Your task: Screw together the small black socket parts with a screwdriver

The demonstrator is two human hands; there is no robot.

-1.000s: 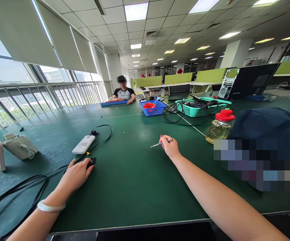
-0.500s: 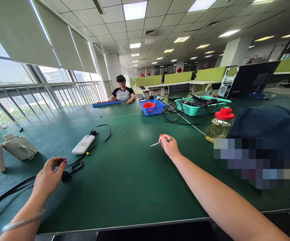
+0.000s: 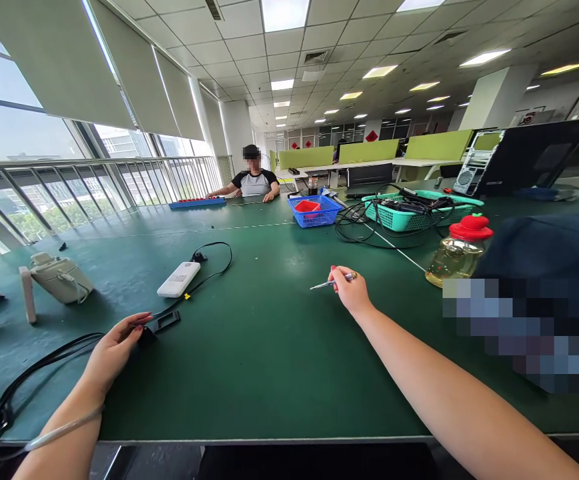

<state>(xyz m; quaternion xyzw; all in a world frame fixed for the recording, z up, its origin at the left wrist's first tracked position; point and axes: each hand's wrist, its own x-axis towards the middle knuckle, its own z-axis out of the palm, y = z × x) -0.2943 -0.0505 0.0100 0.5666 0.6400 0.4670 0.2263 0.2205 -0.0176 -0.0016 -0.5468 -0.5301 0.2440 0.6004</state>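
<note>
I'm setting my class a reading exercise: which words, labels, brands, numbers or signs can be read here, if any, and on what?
No text is legible.
White device: markings too small to read.
Black panel: pale mark, too small.
Red diamond in the background: pattern too small.

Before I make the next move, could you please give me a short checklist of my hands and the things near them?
1. Right hand holding the pen-like tool: ok.
2. Tool tip clear of the table: cannot tell.
3. Left hand gripping the black part firmly: cannot tell.
4. Black cables laid straight: not ok, they curve.
5. White box apart from both hands: ok.
</note>
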